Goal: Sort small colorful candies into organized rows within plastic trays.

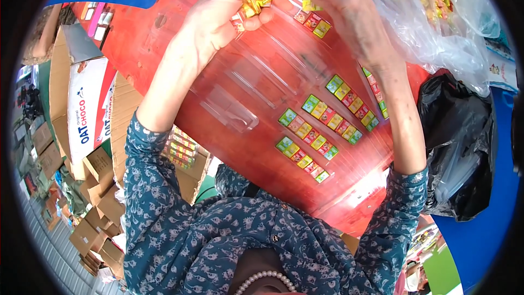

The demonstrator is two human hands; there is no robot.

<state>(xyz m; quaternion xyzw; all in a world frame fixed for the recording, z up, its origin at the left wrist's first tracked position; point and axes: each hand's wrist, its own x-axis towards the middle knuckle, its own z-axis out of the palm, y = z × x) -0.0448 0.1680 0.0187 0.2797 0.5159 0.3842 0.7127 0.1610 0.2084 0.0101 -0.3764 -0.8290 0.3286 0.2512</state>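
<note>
My left hand (226, 13), at the far side of the table, is closed around several small yellow wrapped pieces (256, 5), with a red-and-white one by the palm. My right hand (355, 22) is closed at the fingertips on a small yellow piece (310, 5), at the far end of a short row of red and yellow pieces (314, 23). Its fingers are slightly blurred. Between my forearms lie narrow clear plastic trays (232, 110). Nearer me, several rows of small green, yellow and red pieces (308, 134) lie side by side; my right forearm partly hides another row.
The red table (234, 153) slants across the view. A clear plastic bag (404, 16) with many coloured pieces lies at the far right, above a black bag (458, 142). Cardboard boxes (90, 104) stand at the left, with a carton of filled rows (183, 153) beside my left elbow.
</note>
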